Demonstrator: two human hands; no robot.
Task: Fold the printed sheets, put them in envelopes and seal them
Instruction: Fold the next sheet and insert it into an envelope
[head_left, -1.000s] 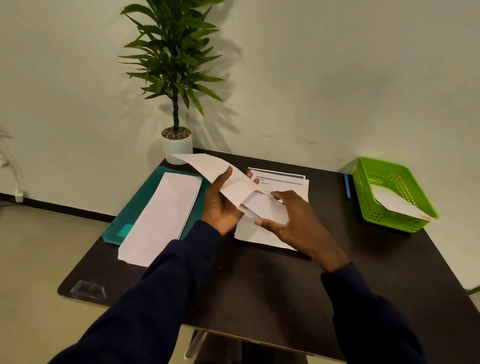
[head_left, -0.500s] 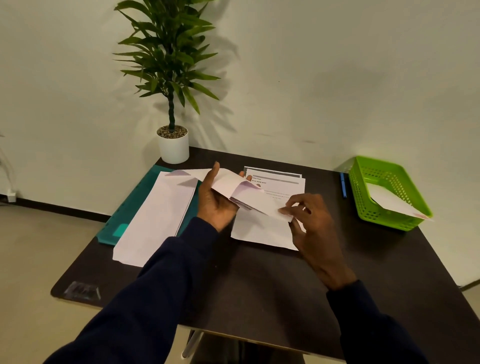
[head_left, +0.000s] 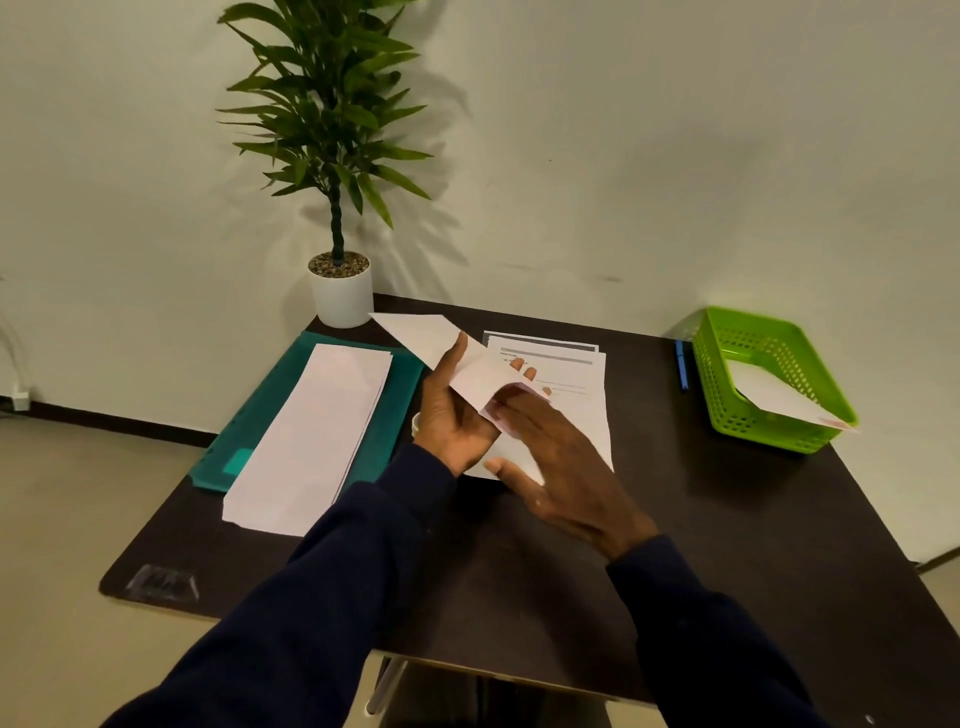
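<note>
My left hand (head_left: 451, 415) holds a white envelope (head_left: 434, 338) above the table, its long end pointing up and left toward the plant pot. At the envelope's near end a folded sheet (head_left: 506, 402) sits in the opening. My right hand (head_left: 558, 467) lies flat, its fingertips against that folded end. Under both hands lies a small stack of printed sheets (head_left: 571, 374). A pile of white envelopes (head_left: 317, 436) rests on a teal folder (head_left: 405, 384) at the left.
A green plastic basket (head_left: 727, 415) at the right edge holds one envelope (head_left: 779, 400). A blue pen (head_left: 681, 364) lies beside it. A potted plant (head_left: 340, 291) stands at the back left corner. The dark table (head_left: 519, 597) meets the wall behind.
My left hand tilted the envelope up toward the plant. My right hand let go of the sheet's corner and moved left, flat against the envelope's near end.
</note>
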